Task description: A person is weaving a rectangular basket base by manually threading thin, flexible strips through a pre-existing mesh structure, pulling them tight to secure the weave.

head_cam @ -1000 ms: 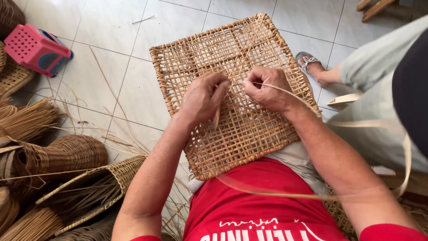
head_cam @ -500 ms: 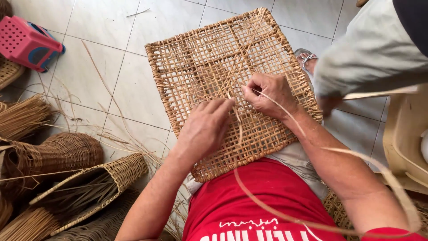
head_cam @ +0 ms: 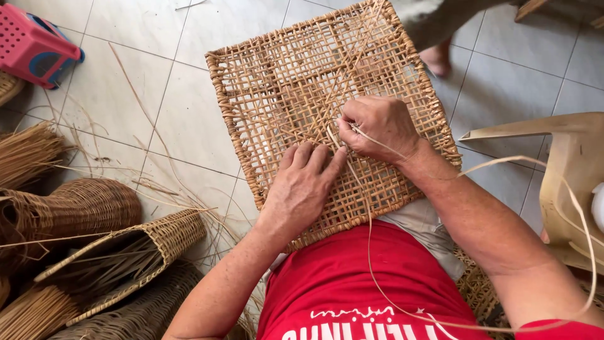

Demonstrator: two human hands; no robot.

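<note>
Head view: looked down on a person in a red shirt (head_cam: 352, 283) seated over a tiled floor (head_cam: 157, 113).
Woven panel: a square open-weave rattan panel (head_cam: 283, 82) rested on the person's lap, its far edge tipped toward 12 o'clock.
Left hand: the left hand (head_cam: 305, 182) lay flat on the panel, fingers together and extended toward 1 o'clock, pressing the weave; it gripped nothing.
Right hand: the right hand (head_cam: 377, 126) sat just at 1 o'clock of the left, fingers curled shut, pinching a thin cane strand (head_cam: 371, 252) at the panel's middle.
Strand path: from the pinch it ran toward 6 o'clock over the shirt, then looped wide to 3 o'clock.
Floor at 9 o'clock: woven baskets (head_cam: 119, 245) and bundles of loose reed (head_cam: 25, 151) lay near the left elbow.
Floor at 10 o'clock: a pink plastic stool (head_cam: 34, 47) stood well apart.
At 3 o'clock: a beige plastic chair (head_cam: 566, 164) stood beside the right arm.
At 1 o'clock: another person's bare foot (head_cam: 440, 56) rested just beyond the panel's far corner.
</note>
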